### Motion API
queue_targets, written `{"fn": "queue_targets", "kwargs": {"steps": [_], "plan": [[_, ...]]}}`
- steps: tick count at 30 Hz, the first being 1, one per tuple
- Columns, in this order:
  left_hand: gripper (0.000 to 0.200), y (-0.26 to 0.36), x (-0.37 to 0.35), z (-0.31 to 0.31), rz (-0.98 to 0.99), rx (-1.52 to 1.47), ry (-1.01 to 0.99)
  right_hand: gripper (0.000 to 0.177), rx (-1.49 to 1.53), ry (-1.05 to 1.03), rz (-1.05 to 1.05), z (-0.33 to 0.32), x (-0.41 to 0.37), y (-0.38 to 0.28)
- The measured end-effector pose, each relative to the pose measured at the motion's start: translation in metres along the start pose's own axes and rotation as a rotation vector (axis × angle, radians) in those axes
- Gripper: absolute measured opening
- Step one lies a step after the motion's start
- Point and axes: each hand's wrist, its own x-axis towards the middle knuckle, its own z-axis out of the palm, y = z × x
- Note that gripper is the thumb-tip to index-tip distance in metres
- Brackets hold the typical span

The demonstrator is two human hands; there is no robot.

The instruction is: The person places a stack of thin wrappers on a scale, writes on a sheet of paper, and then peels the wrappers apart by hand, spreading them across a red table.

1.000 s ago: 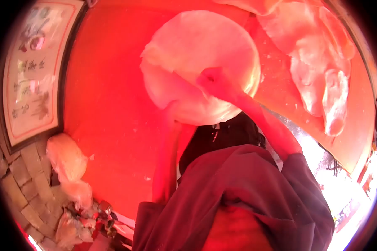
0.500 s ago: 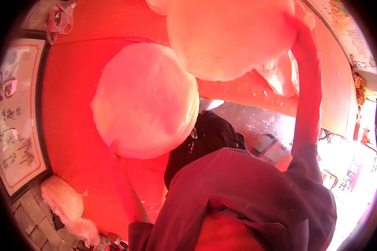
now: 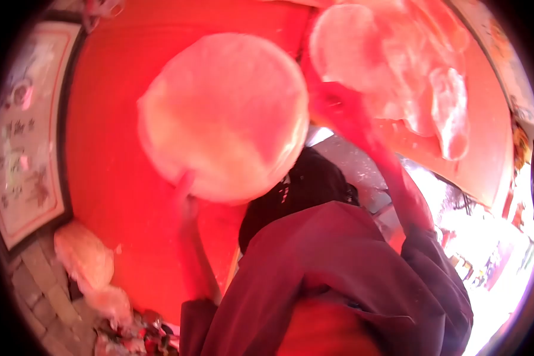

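Two hands reach over a red surface (image 3: pixel 107 148). At 9 o'clock we see a framed poster (image 3: pixel 24 130), and at 8 o'clock some pale bags (image 3: pixel 83 258). Our left hand (image 3: pixel 187 193) grips the 7 o'clock rim of a round stack of thin sheets (image 3: pixel 225 113) near centre, with its fingers hidden behind. Our right hand (image 3: pixel 332 107) is just beside the stack's 3 o'clock edge, blurred, so we cannot tell how open it is. At 1 o'clock, loose sheets (image 3: pixel 409 65) overlap.

Strong red cast, blown-out daylight glare at lower right, fisheye warping, dark vignette corners, motion blur
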Motion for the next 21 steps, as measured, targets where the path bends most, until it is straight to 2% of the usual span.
{"fn": "queue_targets", "kwargs": {"steps": [1, 2, 3, 6, 9, 11, 12, 15, 17, 19, 21], "plan": [[0.076, 0.009, -0.004, 0.029, 0.137, 0.075, -0.015, 0.036, 0.274, -0.268, 0.092, 0.032, 0.002, -0.023], [0.078, 0.020, -0.011, 0.049, 0.148, 0.115, 0.001, 0.044, 0.181, -0.367, 0.017, 0.058, 0.001, -0.055], [0.063, 0.026, -0.011, 0.061, 0.200, 0.251, -0.023, 0.047, 0.223, -0.425, -0.061, 0.088, -0.002, -0.067], [0.059, 0.030, -0.013, 0.065, 0.098, 0.280, -0.016, 0.039, 0.203, -0.470, -0.172, 0.123, -0.003, -0.086], [0.055, 0.026, -0.013, 0.066, 0.172, 0.238, 0.016, 0.034, 0.253, -0.600, -0.075, 0.125, 0.007, -0.073], [0.055, 0.029, -0.014, 0.065, 0.101, 0.206, 0.007, 0.028, 0.327, -0.689, 0.132, 0.127, 0.013, -0.063], [0.055, 0.028, -0.013, 0.065, 0.103, 0.206, 0.014, 0.023, 0.465, -0.731, 0.231, 0.130, 0.013, -0.063], [0.056, 0.025, -0.010, 0.061, 0.081, 0.106, 0.068, 0.019, 0.606, -0.819, 0.326, 0.141, 0.009, -0.070], [0.070, 0.018, -0.007, 0.050, 0.058, 0.169, 0.037, 0.020, 0.632, -0.820, 0.357, 0.141, 0.012, -0.064], [0.062, 0.013, -0.006, 0.052, 0.072, 0.157, 0.099, 0.020, 0.654, -0.825, 0.393, 0.146, 0.011, -0.060], [0.054, 0.011, -0.006, 0.051, 0.086, 0.146, 0.153, 0.023, 0.388, -0.645, 0.286, 0.153, 0.009, -0.063]]}}
